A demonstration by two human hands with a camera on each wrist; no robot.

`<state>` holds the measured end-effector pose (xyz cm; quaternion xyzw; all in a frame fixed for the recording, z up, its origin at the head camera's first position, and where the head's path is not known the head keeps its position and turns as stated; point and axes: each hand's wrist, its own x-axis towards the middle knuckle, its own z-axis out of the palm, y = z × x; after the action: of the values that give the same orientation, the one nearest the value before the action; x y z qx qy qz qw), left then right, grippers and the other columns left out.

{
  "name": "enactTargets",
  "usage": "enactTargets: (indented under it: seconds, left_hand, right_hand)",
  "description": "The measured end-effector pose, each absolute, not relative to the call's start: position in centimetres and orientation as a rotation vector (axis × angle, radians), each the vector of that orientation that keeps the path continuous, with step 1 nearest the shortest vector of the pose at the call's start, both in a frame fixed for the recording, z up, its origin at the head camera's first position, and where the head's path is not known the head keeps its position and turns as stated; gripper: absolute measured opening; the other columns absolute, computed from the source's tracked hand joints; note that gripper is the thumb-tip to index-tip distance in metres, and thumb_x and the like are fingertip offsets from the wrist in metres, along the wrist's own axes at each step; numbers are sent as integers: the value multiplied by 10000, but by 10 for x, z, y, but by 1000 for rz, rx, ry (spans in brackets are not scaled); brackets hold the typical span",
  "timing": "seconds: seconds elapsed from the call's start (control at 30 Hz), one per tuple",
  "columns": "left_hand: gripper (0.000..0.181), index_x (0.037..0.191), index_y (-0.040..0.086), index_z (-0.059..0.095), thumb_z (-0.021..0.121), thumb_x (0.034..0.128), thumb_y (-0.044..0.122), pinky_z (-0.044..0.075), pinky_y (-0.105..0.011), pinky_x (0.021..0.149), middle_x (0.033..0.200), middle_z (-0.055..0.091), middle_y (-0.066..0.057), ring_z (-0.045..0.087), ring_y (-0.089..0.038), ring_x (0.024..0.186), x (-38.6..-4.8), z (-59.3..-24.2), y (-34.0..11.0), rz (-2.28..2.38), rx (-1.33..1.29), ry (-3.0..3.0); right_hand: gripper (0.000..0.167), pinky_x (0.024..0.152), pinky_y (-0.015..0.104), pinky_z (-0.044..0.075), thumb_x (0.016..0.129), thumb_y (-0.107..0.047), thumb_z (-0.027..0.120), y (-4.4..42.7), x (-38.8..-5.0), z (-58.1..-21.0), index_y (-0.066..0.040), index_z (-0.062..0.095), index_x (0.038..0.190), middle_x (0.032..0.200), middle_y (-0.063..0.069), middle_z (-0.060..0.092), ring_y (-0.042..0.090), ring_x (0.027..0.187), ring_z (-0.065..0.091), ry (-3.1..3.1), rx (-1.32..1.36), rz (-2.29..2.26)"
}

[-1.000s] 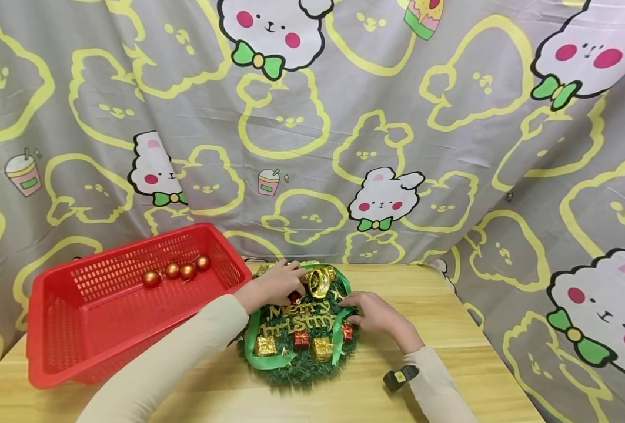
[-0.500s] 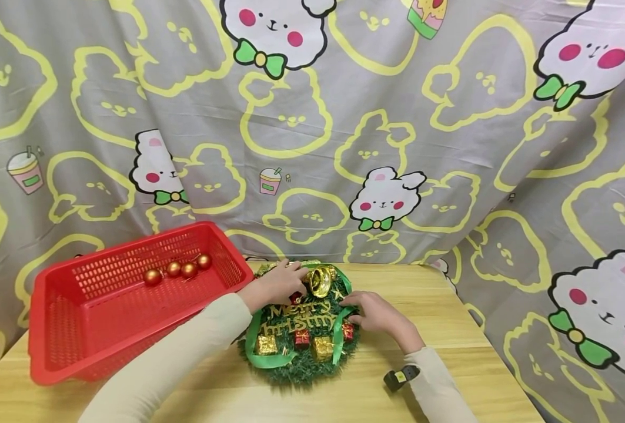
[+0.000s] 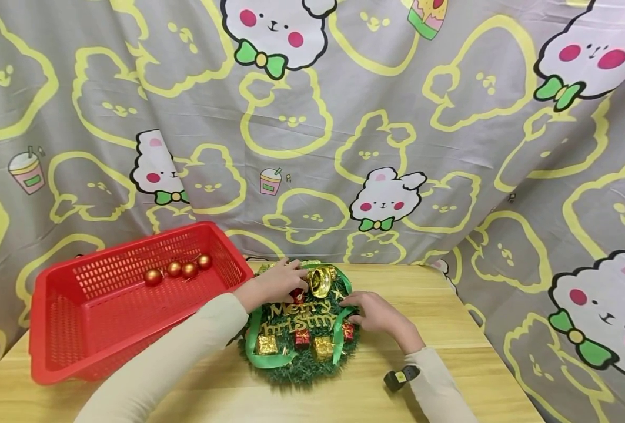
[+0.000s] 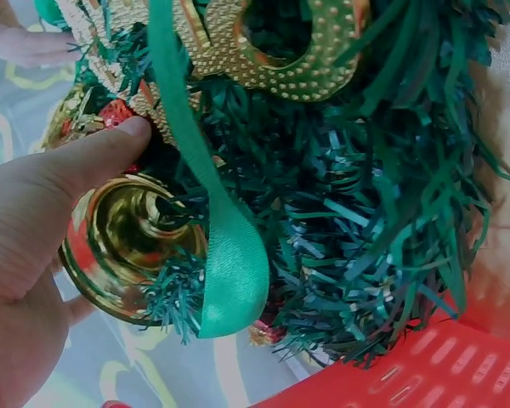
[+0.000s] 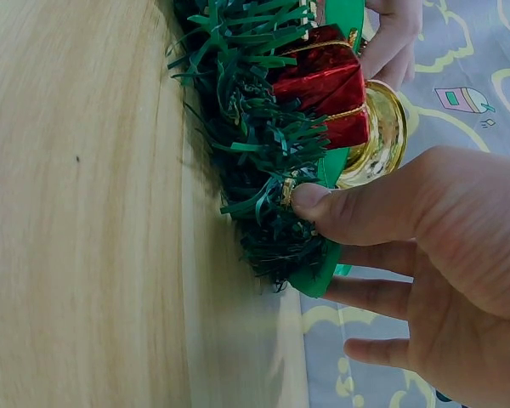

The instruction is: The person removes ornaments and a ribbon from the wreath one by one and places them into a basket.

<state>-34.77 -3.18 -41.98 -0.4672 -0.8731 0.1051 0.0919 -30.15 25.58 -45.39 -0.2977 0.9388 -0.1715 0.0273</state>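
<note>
A green tinsel Christmas wreath point(image 3: 296, 373) with gold "Merry Christmas" lettering lies on the table. My left hand point(image 3: 277, 286) reaches over its upper left part, fingers bent down around a small red ornament point(image 3: 298, 295), which they partly hide. In the left wrist view, the thumb point(image 4: 110, 153) lies against this red piece, just above a shiny gold bell point(image 4: 136, 225). My right hand point(image 3: 378, 314) holds the wreath's right edge near the green ribbon point(image 3: 337, 341); in the right wrist view its thumb point(image 5: 323, 204) presses the tinsel, beside a red gift box point(image 5: 327, 89).
A red plastic basket point(image 3: 53, 329) stands at the left, with several copper-coloured balls point(image 3: 173, 269) inside. The wooden table point(image 3: 428, 288) extends around the wreath. Behind it hangs a grey patterned curtain point(image 3: 301, 176). A small black device point(image 3: 399, 378) sits at the right wrist.
My left hand has shifted very slightly at the red ornament, which shows a little more beneath the fingers. The right hand and the wreath stay in place.
</note>
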Motion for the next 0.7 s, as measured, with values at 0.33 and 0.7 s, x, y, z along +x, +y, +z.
enactTargets:
  seconds: [0.33, 0.7]
  left_hand:
    - [293, 1105, 249, 764, 848, 833, 319, 424, -409, 887, 1141, 716, 69, 536, -183, 1033, -342, -411, -33, 235, -1389, -2643]
    - [338, 1152, 234, 746, 844, 830, 252, 418, -424, 910, 1129, 747, 77, 540, -176, 1026, -339, -412, -33, 95, -1404, -2663]
  right_hand:
    - [369, 1080, 536, 464, 919, -65, 729, 256, -301, -454, -61, 694, 1287, 1378, 172, 637, 393, 1325, 565, 2892, -895, -536]
    - [367, 1082, 538, 461, 918, -72, 734, 256, -300, -454, -63, 698, 1283, 1377, 172, 638, 394, 1330, 561, 2890, -891, -547]
